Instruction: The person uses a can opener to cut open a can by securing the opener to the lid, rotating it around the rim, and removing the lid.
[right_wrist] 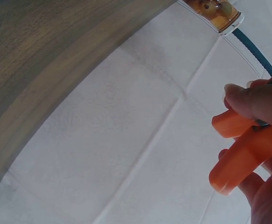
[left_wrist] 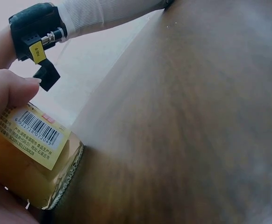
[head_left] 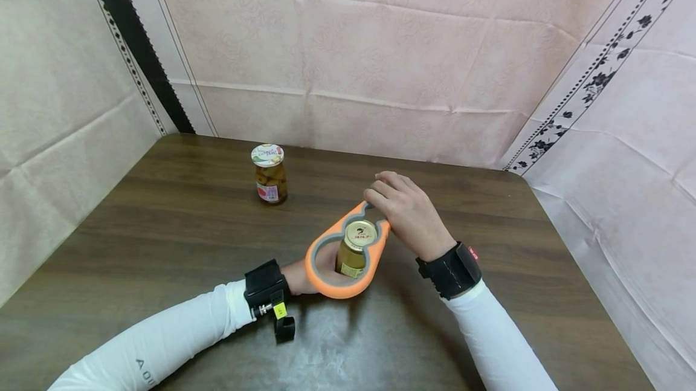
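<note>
Your tool [head_left: 342, 291] is orange outside and grey inside. The near jar [head_left: 351, 257] has a gold lid [head_left: 360, 234]; the farther jar [head_left: 270, 178] has a white lid [head_left: 267, 155] with printed pattern. Your sleeves [head_left: 179, 326] are white, the table [head_left: 190, 240] brown with wood grain, the cloth border [head_left: 598, 81] black-flowered.

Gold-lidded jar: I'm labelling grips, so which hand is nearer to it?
Left. The left hand grips the gold-lidded jar; the right hand is apart from it, beyond and to its right, holding the orange tool.
</note>
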`<state>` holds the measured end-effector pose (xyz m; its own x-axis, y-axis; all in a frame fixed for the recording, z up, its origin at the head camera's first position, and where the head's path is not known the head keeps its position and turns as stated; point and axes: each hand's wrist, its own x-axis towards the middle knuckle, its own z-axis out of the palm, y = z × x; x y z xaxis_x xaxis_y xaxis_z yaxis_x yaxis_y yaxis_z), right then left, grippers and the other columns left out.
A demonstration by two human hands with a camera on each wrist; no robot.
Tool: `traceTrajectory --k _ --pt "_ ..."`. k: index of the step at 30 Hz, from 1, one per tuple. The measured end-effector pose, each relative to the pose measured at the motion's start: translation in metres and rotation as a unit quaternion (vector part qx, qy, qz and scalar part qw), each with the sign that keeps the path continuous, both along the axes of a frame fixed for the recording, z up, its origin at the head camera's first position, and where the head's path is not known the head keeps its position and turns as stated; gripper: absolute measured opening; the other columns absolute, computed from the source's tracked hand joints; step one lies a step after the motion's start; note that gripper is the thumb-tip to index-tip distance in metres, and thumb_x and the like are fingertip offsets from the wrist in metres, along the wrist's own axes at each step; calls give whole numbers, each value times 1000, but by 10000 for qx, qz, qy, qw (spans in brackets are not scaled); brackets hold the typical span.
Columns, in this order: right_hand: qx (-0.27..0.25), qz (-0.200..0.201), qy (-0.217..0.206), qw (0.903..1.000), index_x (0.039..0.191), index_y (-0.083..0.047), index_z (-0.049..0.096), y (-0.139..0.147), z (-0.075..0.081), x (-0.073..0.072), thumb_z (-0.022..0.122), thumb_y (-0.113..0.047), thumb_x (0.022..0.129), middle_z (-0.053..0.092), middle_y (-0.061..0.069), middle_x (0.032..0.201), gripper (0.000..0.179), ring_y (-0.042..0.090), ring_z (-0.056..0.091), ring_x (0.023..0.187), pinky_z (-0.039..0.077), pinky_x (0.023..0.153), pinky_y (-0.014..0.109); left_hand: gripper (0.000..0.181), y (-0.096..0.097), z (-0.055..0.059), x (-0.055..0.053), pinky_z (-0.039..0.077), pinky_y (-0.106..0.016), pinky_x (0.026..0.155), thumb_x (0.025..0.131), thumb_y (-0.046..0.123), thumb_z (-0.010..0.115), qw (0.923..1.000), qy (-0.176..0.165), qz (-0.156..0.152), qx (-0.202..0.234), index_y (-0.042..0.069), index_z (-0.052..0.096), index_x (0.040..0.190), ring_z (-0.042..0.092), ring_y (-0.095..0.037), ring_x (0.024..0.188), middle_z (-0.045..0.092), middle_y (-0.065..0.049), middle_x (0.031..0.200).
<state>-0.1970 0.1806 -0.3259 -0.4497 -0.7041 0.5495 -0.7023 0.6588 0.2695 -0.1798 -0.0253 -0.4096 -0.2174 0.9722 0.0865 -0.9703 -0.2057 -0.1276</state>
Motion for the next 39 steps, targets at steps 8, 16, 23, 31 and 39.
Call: traceTrajectory --k 8,16,23,31,39 --pt "71 -136 408 9991 107 -15 68 -2 -1 -3 70 2 91 68 0 109 23 25 54 103 45 79 36 44 2 2 1 46 -23 101 107 33 50 9997 221 110 -48 7 52 143 60 -11 118 66 -3 129" --pt "131 -211 491 9985 106 -14 68 -3 -1 -5 67 3 94 64 1 104 21 21 45 83 40 63 25 42 2 1 0 49 -28 98 108 35 49 9957 -869 -302 -143 10 54 141 62 -13 114 67 -4 125" --pt "166 -276 434 9985 107 -15 68 -3 -1 -4 68 2 93 65 0 105 23 21 47 86 45 61 25 42 0 1 1 48 -27 98 108 34 48 9975 -669 -196 -128 6 54 140 61 -15 113 66 -6 124" --pt "180 -271 201 9993 110 -17 68 -5 0 -2 64 1 96 65 -1 109 23 20 55 92 52 59 27 68 2 -51 -30 42 -27 111 99 33 65 8775 4502 1226 -1106 10 36 156 50 -12 135 50 -9 152" --pt "235 -296 -37 9993 115 -17 68 -9 3 1 70 -3 94 66 1 115 25 20 59 79 53 59 28 76 -1 -26 -16 36 -24 114 97 41 67 8403 4952 1363 -1734 10 33 157 48 -7 136 41 -3 160"
